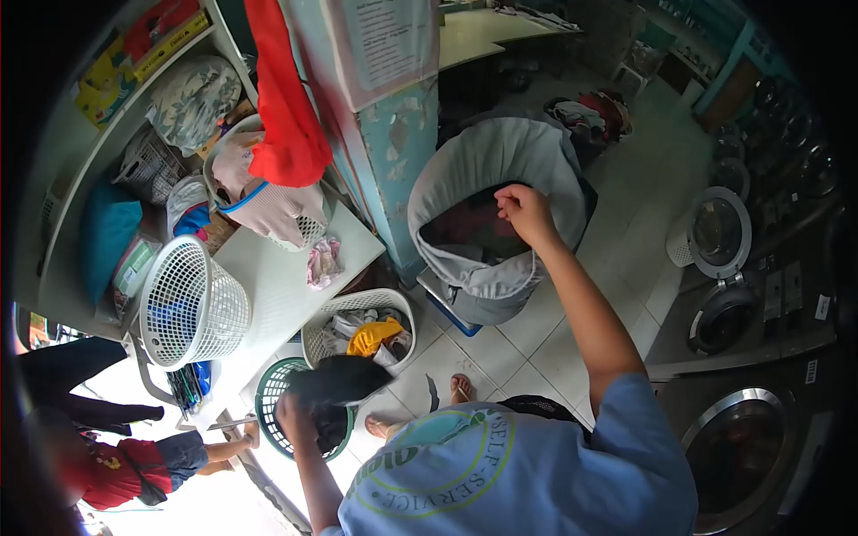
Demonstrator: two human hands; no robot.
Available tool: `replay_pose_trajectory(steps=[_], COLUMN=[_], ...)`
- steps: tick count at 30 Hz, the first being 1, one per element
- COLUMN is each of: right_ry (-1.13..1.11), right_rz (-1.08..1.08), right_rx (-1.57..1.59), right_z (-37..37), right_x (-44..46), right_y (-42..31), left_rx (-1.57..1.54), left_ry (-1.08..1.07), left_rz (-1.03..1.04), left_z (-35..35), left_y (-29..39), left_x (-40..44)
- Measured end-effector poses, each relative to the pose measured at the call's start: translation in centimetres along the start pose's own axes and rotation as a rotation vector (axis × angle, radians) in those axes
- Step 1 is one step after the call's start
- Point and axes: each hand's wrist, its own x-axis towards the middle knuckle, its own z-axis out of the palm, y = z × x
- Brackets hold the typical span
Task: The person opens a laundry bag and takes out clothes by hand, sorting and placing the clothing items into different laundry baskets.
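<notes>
My left hand point(295, 418) grips a black garment point(344, 380), smeared by motion, above the round green laundry basket point(268, 406). More dark cloth point(335, 429) lies in that basket. My right hand point(525, 214) is over the mouth of a tall hamper with a grey fabric liner point(496, 138). Its fingers are curled in, with nothing seen in them. Inside the hamper is dark and reddish cloth point(469, 223). Beside the green basket stands a white basket point(407, 308) holding a yellow cloth point(374, 337) and grey and white clothes.
At left, a white table point(277, 272) bears a white basket point(197, 299) and another basket heaped with clothes. A red cloth point(290, 98) hangs by the pillar point(402, 152). Front-loading washers point(733, 447) line the right. A person in red point(130, 469) is at lower left.
</notes>
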Motion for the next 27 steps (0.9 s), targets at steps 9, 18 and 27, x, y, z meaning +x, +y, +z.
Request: replay_pose_trajectory(steps=[9,18,27], right_ry=[-0.396,-0.113,0.298], right_rz=[0.297,0.132,0.025], right_rx=[-0.700,-0.140,0.888], right_z=[1.7,-0.1,-7.1], right_x=[1.7,0.6,1.1], right_y=[6.9,5.6,-9.3], left_rx=[0.440,0.437,0.456], left_ry=[0.475,-0.259,-0.737], left_rz=[-0.177,-0.207,0.310], left_z=[-7.0,8.1,21.1], left_y=[-1.0,0.0,8.9], left_x=[1.3,1.4,0.9])
